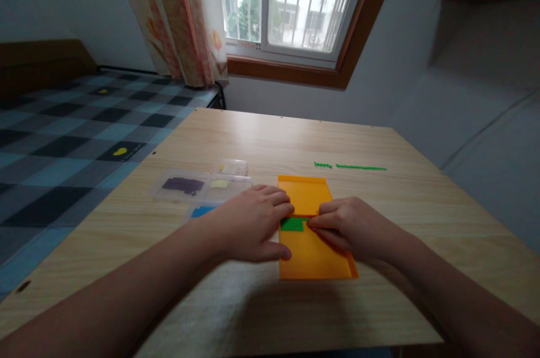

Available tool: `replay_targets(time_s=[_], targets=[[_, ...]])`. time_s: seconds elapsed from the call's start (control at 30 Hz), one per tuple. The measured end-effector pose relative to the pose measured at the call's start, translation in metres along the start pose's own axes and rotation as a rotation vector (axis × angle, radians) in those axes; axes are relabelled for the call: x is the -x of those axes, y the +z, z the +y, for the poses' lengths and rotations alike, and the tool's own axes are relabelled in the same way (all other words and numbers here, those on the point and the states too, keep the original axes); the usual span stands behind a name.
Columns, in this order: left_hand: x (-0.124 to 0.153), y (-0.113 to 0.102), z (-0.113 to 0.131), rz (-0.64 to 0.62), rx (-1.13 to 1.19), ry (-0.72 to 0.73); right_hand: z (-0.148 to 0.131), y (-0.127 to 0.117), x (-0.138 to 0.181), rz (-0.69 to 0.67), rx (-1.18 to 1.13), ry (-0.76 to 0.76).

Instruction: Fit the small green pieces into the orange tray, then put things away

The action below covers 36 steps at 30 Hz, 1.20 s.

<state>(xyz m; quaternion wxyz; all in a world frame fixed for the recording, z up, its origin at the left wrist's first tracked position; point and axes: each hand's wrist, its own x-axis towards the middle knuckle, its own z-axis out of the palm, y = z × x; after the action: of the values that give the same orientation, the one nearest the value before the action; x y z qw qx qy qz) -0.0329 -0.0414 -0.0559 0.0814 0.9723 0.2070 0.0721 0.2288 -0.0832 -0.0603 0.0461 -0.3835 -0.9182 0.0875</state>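
Touching rimmed orange tray [312, 261]; green rectangle [292, 225]

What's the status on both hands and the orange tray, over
Left hand spread over left edge of orange tray. Right hand at tray's right side, near green patch, hold unclear. No obstruction seen; green strips beyond tray.

Over here I see a pale desk [358, 144] with wood-like grain and dark spots [23, 286] along its edges. Counting from the orange tray [312, 262] lying on it, clear plastic containers [219, 195] sit close together at nine to ten o'clock, with purple, yellow and blue showing inside. Two thin, jagged green strips [360, 167] lie between twelve and one.
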Motion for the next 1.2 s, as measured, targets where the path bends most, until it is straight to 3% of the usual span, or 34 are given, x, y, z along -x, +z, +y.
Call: replay_targets(time_s=[0.23,0.37,0.47,0.57,0.8,1.2], targets=[[0.0,0.001,0.0,-0.004,-0.008,0.001,0.002,0.003,0.0,0.07,-0.106,-0.026],[0.0,0.001,-0.001,-0.001,-0.007,0.005,0.026,0.007,-0.002,0.382,-0.208,0.09],[0.001,0.0,0.0,-0.002,-0.006,0.005,0.056,0.015,-0.006,0.64,-0.095,0.236],[0.0,0.0,0.0,-0.012,-0.01,-0.001,0.081,0.027,-0.013,0.759,0.04,0.315],[0.0,-0.001,-0.001,0.016,-0.012,0.007,0.104,0.054,-0.029,0.49,0.05,0.539],[0.001,-0.001,0.0,0.01,-0.012,-0.008,0.102,0.05,-0.041,0.341,0.11,0.594]])
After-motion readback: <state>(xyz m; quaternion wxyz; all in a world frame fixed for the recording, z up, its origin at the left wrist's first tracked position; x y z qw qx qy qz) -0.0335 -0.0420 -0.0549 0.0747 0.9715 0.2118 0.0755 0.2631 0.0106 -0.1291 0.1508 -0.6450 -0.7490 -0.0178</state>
